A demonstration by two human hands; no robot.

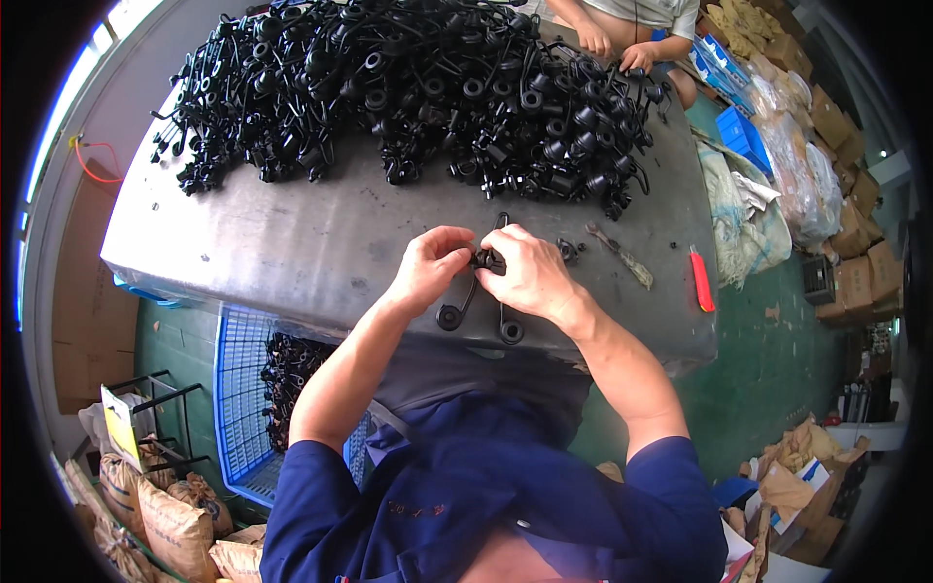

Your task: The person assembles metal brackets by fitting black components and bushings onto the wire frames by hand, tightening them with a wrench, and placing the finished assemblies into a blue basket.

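In front of me, near the table's front edge, my left hand (432,267) and my right hand (530,277) meet over a black part with bent rods. Both pinch its middle between thumb and fingers, which partly hide it. Two rods run toward me, ending in a left ring (450,317) and a right ring (511,331). A narrow black loop (502,221) sticks out on the far side. Just right of my right hand lies a small black piece (567,250). Farther right is a brush-like tool (622,256) with pale, frayed bristles.
A big heap of similar black parts (389,87) covers the table's (321,233) far side. A red cutter (700,280) lies by the right edge. Below left stands a blue basket (243,389) of black parts. Another person's hands (617,49) are at the far right.
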